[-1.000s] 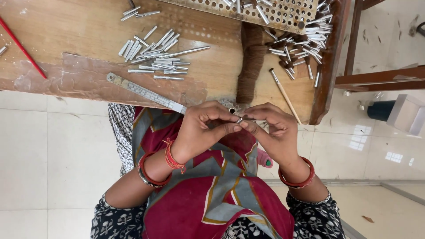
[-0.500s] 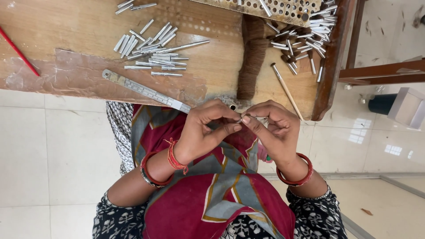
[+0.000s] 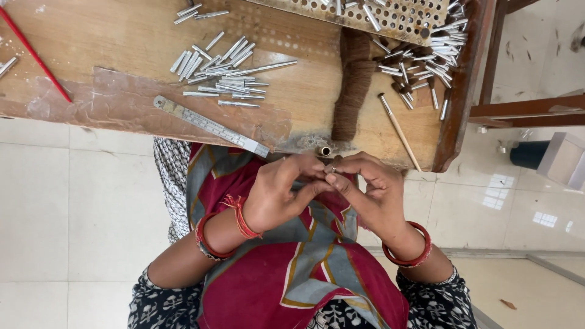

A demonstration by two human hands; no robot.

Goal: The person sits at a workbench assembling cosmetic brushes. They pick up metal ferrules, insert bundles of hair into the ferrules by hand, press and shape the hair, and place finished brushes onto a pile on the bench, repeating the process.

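I am looking down at a wooden workbench (image 3: 122,49) set over a pale tiled floor (image 3: 67,207), with my lap in red and grey cloth just below its near edge.

My left hand (image 3: 281,194) and my right hand (image 3: 372,192) are brought together in front of the bench edge, fingertips meeting. Between them they pinch a small metal piece (image 3: 329,170); only a speck of it shows, so I cannot tell its exact shape. Both hands are closed on it, the left thumb and forefinger pressing from one side, the right fingers from the other. Red bangles sit on both wrists, and a red thread is tied on the left one.

Just above the fingertips, at the bench edge, a short metal tube (image 3: 325,150) stands on end. Beside it a bundle of brown fibre (image 3: 355,85) runs up the bench. To the right of that lies a thin wooden stick (image 3: 399,131), slanted. A steel ruler (image 3: 210,127) lies slanted along the near edge to the left. Beyond it is a loose heap of small silver tubes (image 3: 222,76). More tubes (image 3: 426,64) are piled at the far right, under a perforated metal tray (image 3: 396,15). A red stick (image 3: 33,55) lies at the far left.
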